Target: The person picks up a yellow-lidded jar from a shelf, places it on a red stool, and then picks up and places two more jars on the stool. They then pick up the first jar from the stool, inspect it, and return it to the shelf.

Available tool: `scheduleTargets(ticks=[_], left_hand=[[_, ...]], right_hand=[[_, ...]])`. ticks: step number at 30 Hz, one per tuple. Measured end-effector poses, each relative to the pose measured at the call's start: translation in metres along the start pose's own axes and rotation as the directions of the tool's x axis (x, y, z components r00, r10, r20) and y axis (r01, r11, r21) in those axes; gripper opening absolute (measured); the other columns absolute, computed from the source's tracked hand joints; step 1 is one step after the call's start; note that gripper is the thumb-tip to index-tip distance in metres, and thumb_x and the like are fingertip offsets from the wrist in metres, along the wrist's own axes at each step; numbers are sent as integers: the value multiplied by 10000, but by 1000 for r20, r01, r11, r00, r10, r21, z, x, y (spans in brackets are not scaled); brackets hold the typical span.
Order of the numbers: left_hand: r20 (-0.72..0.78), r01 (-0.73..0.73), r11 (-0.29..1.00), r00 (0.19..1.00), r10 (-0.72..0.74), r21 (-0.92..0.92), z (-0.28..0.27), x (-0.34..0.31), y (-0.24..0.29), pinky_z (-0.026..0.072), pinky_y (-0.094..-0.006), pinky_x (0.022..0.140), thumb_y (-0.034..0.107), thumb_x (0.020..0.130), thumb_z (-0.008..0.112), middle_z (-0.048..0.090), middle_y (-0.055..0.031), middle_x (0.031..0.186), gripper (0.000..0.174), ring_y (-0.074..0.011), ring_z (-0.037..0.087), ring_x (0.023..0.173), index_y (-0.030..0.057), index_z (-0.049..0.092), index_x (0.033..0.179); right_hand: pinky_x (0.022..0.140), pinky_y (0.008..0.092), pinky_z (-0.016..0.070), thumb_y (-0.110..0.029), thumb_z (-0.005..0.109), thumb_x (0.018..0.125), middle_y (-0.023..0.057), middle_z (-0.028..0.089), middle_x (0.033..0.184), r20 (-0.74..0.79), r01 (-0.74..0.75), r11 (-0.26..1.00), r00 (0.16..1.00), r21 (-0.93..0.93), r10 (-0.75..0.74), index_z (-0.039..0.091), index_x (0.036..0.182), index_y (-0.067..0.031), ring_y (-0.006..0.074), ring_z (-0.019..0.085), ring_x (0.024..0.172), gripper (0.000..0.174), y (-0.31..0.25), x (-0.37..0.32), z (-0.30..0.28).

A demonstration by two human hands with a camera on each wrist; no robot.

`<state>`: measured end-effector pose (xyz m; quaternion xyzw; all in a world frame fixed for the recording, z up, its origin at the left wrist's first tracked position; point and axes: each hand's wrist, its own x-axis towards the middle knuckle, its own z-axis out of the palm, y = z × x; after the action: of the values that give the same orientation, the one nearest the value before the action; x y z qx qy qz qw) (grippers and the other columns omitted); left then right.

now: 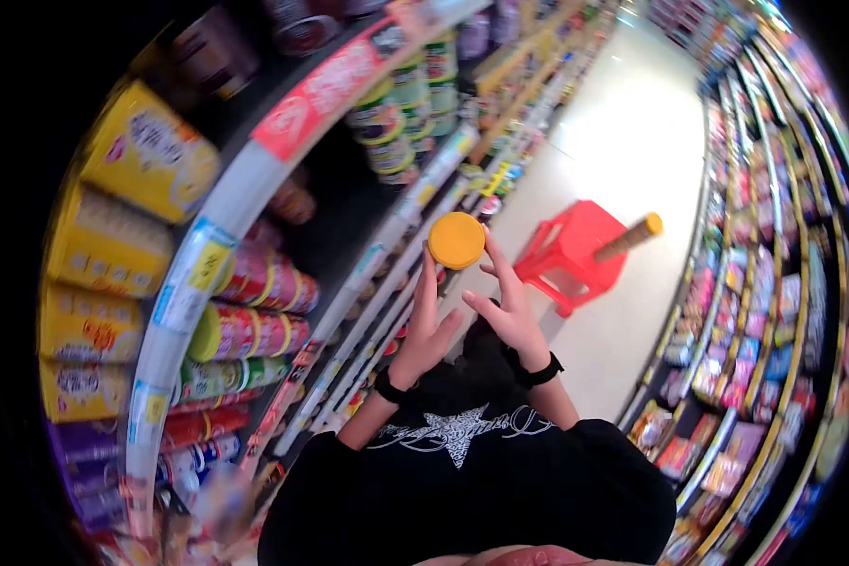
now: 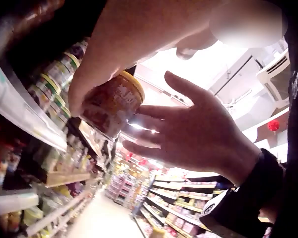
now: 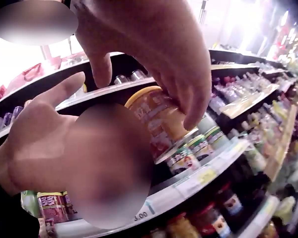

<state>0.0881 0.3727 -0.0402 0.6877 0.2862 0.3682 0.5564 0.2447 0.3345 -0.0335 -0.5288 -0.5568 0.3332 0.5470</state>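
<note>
A jar with an orange-yellow lid is between the fingertips of both hands, lid toward the head camera. The left hand lies along its left side, fingers nearly straight, thumb away from it. On the other side, the right hand touches it with extended fingers, thumb also off. In the left wrist view, the jar tilts beneath the left hand, with the right hand spread beside it. The right wrist view has the right hand over the jar; a blur covers part of the left hand.
Shelves with yellow boxes and colourful cans stand close on the left. A red stool with a tall yellow-lidded canister is ahead in the aisle. More stocked shelves line the right.
</note>
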Motion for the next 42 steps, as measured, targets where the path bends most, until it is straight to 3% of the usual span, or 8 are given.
scheduleTargets(ticks=[12,20,24,25,28,34,40,42], left_hand=[[366,-173,984,914,175,-38,121,36,16,96,-425,1154,734,860,354,42,-218,1561,1042,-325,73,1450,-12,-7,1492],[443,-179,941,846,297,-288,249,70,34,195,-429,1148,599,941,364,135,-168,1557,849,-282,185,1430,2,125,1496],[471,-128,934,836,283,-333,305,79,55,215,-432,1140,687,889,378,191,-166,1539,936,-287,235,1411,2,165,1490],[482,-122,946,836,261,-300,317,81,60,317,-388,1071,738,852,377,191,-170,1544,995,-277,298,1388,11,157,1494],[535,-71,931,802,266,-357,353,87,56,291,-398,1091,742,845,383,182,-164,1546,1011,-273,280,1395,10,134,1496],[611,27,936,764,207,-351,401,96,42,225,-408,1132,453,897,580,178,-174,1541,898,-284,229,1415,0,86,1495],[664,-140,990,741,102,5,420,119,31,264,-401,1118,234,814,696,220,-249,1501,951,-315,286,1387,-35,75,1482],[674,1,1000,739,-9,12,424,134,18,280,-405,1110,225,813,687,258,-258,1483,923,-320,301,1382,-52,103,1471]], right_hand=[[1012,383,392,-222,677,823,139,321,1502,-401,3,1000,916,-5,-5,253,1475,-22,246,376,1339,804,-22,-91,-113],[1033,392,386,-250,650,829,148,307,1502,-499,-13,1000,866,-2,10,229,1483,-32,265,374,1341,808,-31,-145,-233],[1043,406,376,-289,645,828,142,277,1515,-519,-2,1000,855,28,16,208,1490,-40,269,333,1366,831,-33,-171,-284],[1046,411,373,-299,644,827,141,265,1520,-525,-2,999,851,48,27,203,1492,-43,269,317,1375,838,-35,-177,-294],[1046,420,367,-307,646,827,141,226,1535,-555,7,997,831,74,36,182,1498,-51,269,267,1401,856,-34,-194,-318],[1046,411,352,-302,645,834,154,221,1534,-576,-45,992,811,118,105,177,1495,-36,275,248,1412,853,-15,-215,-352],[1064,407,330,-205,593,893,181,265,1511,-563,-128,958,786,258,256,191,1482,-22,284,248,1413,737,18,-205,-376],[1084,403,306,-161,569,910,192,259,1511,-550,-137,949,788,285,279,197,1477,-17,282,236,1417,694,30,-193,-386]])
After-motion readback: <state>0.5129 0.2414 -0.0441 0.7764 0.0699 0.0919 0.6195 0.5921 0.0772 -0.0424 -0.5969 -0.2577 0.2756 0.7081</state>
